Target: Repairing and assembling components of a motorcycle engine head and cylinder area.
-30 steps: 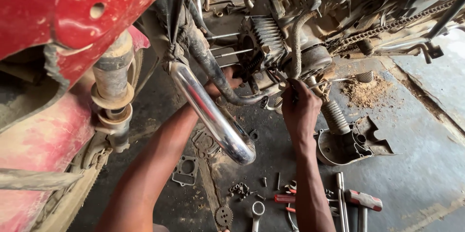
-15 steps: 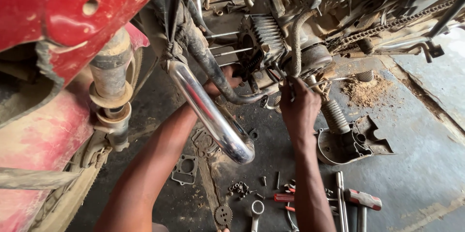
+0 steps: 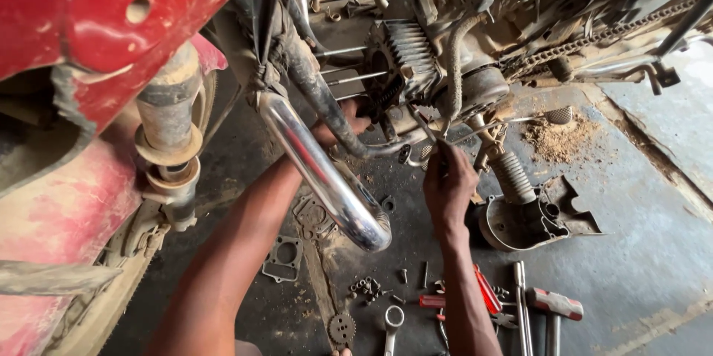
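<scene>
On the oily workshop floor [image 3: 653, 267] we see a hammer [image 3: 555, 304], a ring spanner [image 3: 393, 322], a small sprocket [image 3: 342, 328], loose bolts [image 3: 364, 287], paper gaskets [image 3: 284, 258] and a sawdust pile [image 3: 562, 139].

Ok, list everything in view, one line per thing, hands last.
bodywork: one, red, top left.
shock: one, rusty, left, under the bodywork.
exhaust pipe: one, chrome, centre, slanting down to the right.
engine: one, grey and finned, top centre.
chain: one, dirty, top right.
footpeg: one, ribbed black, right of centre.
engine cover: one, grey, on the floor at right.
sawdust: one pile, tan, floor at right.
gaskets: at least two, grey, floor under the pipe.
bolts: a small heap, dark, floor at bottom centre.
sprocket: one, dark, bottom centre.
spanner: one, silver, bottom centre.
hammer: one, red and grey, bottom right.
left hand: behind the pipe, at the engine.
right hand: holding a thin tool at the engine.
</scene>
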